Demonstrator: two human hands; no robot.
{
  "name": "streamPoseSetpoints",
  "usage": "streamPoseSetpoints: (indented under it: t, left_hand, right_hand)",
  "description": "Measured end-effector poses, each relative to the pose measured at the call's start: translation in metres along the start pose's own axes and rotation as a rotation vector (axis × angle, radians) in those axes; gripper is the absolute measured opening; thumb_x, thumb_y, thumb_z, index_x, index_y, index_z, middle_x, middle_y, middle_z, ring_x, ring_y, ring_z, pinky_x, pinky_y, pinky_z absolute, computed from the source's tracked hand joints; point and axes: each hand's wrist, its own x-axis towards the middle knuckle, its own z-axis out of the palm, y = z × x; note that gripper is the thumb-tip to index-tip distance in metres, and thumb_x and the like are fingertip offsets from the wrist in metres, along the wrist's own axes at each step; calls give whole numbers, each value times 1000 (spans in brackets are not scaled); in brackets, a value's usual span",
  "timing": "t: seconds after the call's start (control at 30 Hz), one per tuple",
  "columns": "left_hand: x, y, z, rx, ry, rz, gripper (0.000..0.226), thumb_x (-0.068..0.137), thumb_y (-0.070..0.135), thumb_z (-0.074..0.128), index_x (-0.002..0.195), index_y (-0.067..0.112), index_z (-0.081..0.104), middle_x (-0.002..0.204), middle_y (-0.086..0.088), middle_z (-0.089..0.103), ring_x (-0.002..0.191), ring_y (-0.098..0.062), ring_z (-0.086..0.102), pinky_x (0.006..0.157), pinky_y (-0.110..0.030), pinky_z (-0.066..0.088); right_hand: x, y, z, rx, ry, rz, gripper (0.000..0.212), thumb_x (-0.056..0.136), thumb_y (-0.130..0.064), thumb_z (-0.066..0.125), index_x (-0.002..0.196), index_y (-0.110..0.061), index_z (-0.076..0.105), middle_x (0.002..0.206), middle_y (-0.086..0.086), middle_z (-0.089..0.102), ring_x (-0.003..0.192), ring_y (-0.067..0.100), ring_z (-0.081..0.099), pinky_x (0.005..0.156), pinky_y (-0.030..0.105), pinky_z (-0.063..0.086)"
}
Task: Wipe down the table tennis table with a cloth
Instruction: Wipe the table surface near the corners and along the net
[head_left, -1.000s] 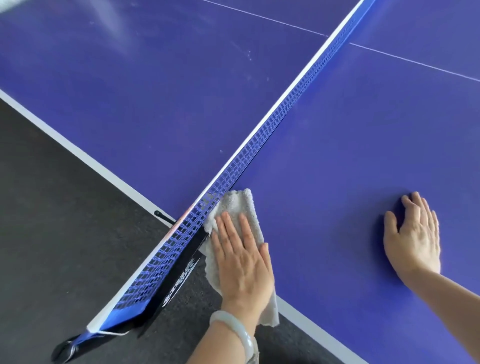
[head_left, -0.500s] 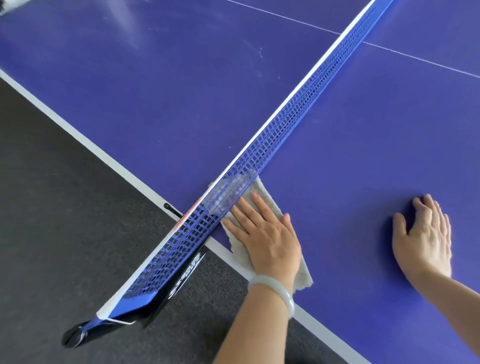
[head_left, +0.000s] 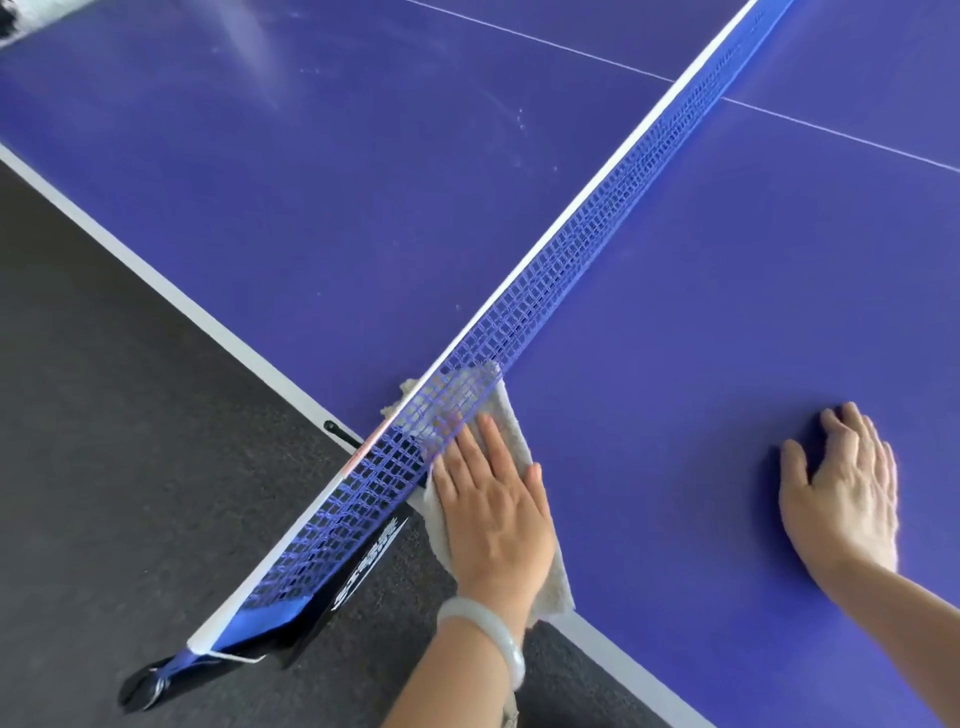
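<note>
Left hand (head_left: 493, 514), fingers straight, is pressing the cloth (head_left: 560, 584) flat on the table (head_left: 701, 322) at its near edge; the cloth's far end is lying under the net (head_left: 571, 249). Right hand (head_left: 844, 493) is resting flat on the table, gripping nothing.

Under our left hand (head_left: 493, 514) the cloth (head_left: 506, 402) is off-white terry, nubby and matt, with fuzzy edges. The table (head_left: 675, 338) beneath it looks hard and smooth, blue with a soft sheen; well beyond our fingertips we see pale scuffs and dusty smears dulling it. Just past the fingertips the net (head_left: 545, 291) is open woven blue cord, topped by flat white tape (head_left: 258, 569). On that wrist our bracelet (head_left: 470, 607) is pale, polished and glossy. Beside the grip, the floor (head_left: 130, 441) is dark grey, rough and grainy.
</note>
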Motion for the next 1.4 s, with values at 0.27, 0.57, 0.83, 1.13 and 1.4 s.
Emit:
streamPoseSetpoints:
  t: [0.27, 0.57, 0.83, 1.13, 1.4]
  left_hand:
    - [-22, 33, 7, -66, -60, -58, 73, 97, 46, 19, 152, -2, 16, 159, -32, 7, 147, -53, 2, 112, -71, 9]
    - [24, 93, -14, -434, 20, 412, 56, 105, 39, 12, 155, 22, 26, 167, 3, 6, 153, -22, -5, 119, -52, -11]
    - [88, 6, -10, -209, 21, 401, 52, 107, 30, 19, 155, 11, 24, 165, -5, 13, 153, -18, 5, 124, -37, 2]
    - [97, 4, 0, -224, 44, 367, 52, 105, 22, 22, 156, 14, 21, 166, 0, 12, 153, -13, 5, 124, -29, -1]
    - [96, 8, -3, -126, 63, 329, 57, 100, 28, 15, 150, 14, 38, 160, 0, 29, 148, -18, 26, 122, -37, 18]
  right_hand:
    - [-1, -2, 0, 0, 0, 11, 55, 102, -33, 44, 151, -12, 31, 164, -2, 19, 150, 10, 7, 124, 31, 2]
    - [-1, -1, 0, 16, -4, 5, 55, 101, -34, 42, 151, -12, 32, 164, -4, 19, 151, 9, 5, 125, 33, 3]
    - [-4, -2, -10, 120, -24, -12, 53, 100, -18, 53, 149, -6, 39, 163, 2, 22, 152, 18, 11, 125, 40, 5]
    - [-59, -128, 50, -46, -176, -757, 57, 103, -27, 15, 157, -10, 10, 166, 6, 3, 154, 23, -1, 122, 38, 0]
    - [73, -160, 71, -224, -276, -869, 62, 102, -43, 12, 159, -20, 8, 166, -2, 0, 152, 13, -13, 123, 34, -12]
